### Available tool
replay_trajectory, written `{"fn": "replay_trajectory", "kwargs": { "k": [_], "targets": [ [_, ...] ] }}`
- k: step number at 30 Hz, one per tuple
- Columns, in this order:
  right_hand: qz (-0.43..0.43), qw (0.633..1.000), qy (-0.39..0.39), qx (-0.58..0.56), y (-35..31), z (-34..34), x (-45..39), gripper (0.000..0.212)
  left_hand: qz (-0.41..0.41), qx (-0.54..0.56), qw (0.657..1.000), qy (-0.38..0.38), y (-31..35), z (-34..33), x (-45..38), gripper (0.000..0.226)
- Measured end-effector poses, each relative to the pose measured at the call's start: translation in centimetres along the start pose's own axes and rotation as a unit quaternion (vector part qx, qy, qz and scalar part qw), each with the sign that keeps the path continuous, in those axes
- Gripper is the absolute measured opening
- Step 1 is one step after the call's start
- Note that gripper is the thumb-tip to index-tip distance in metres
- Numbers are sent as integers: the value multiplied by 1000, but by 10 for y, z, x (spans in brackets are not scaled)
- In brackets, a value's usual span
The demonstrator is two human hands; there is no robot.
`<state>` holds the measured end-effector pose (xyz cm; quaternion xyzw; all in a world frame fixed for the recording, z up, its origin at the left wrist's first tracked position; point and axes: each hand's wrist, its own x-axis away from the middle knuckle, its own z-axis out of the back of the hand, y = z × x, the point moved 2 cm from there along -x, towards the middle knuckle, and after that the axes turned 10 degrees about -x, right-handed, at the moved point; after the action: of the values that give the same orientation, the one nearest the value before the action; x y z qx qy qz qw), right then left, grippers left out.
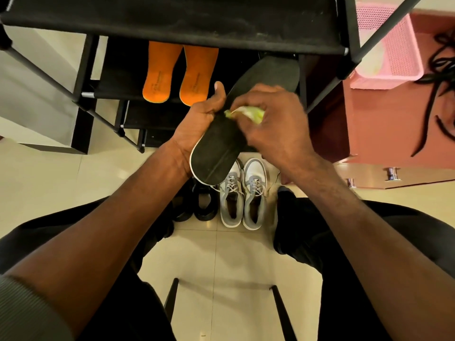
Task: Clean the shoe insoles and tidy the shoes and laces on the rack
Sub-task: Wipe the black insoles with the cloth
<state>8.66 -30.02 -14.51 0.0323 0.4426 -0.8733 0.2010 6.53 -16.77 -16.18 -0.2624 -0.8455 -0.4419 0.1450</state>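
A black shoe rack (172,23) with fabric shelves fills the top of the view, seen from above by a seated person looking down over their own arms and dark-trousered legs. The floor (236,262) is pale glossy tile. To the right is a reddish-brown surface holding a pink mesh basket (391,45), with black laces (438,80) trailing beside the basket.

On a lower shelf of the rack lie two orange insoles (179,75), side by side and touching, heels toward the viewer.

On the floor between the person's knees stands a pair of grey and white sneakers (242,195), laced, toes toward the rack. Just left of them sits a pair of black shoes (197,205), partly hidden by the left forearm.

In the centre, held in the air in front of the rack and above the sneakers, is a black insole (216,153) with a thin white edge, tilted so its far end points up and to the right. The left hand (197,121) grasps it from the left side, thumb raised along its edge. The right hand (275,116) is curled around a small crumpled yellow-green cloth (248,113), pressing it against the middle of the insole.
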Motion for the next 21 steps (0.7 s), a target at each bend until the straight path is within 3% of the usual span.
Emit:
{"fn": "replay_trajectory", "kwargs": {
  "k": [5,8,13,17,19,21],
  "targets": [
    [-96,973,172,118,28,38,-14,21,18,-84,996,-14,-5,-9,4,64],
    [-150,961,211,99,41,48,-18,22,32,-117,991,-49,-2,-10,9,59],
    [-124,977,174,-2,31,33,-13,15,38,-131,991,-16,1,-2,7,60],
    [-18,994,78,-70,4,4,-1,9,-3,-144,990,9,0,1,9,46],
    [18,996,54,-69,0,-2,1,10,-40,-247,968,19,4,-2,12,58],
    [19,997,70,-5,3,3,-1,13,-44,-185,981,-26,3,-8,14,68]
  ]
}}
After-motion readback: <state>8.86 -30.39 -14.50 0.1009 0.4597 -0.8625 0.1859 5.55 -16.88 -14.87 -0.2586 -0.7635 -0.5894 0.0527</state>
